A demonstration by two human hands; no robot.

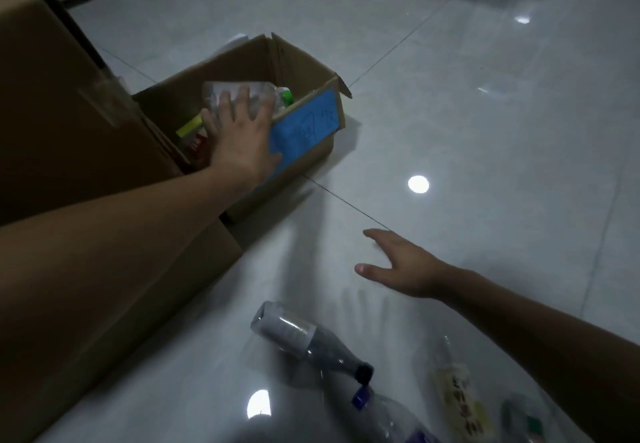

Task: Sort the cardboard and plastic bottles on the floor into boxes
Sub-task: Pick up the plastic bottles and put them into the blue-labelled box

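Observation:
A small open cardboard box [322,146] with a blue label on its near wall stands on the floor. Inside it lie a clear plastic bottle with a green cap [263,91] and other bottles with yellow and red labels [194,131]. My left hand [239,134] reaches over the box with spread, straight fingers lying on the clear bottle. My right hand [398,262] hovers open over the bare floor, holding nothing. On the floor in front of me lie a bottle with a black cap [304,338], one with a blue cap [381,415] and one with a yellow label [457,397].
A large brown cardboard box [69,124] stands at the left, touching the small one. Another small bottle [526,422] lies at the bottom right. Glossy grey floor tiles [485,113] stretch to the right and back. Dark furniture legs show at the top left.

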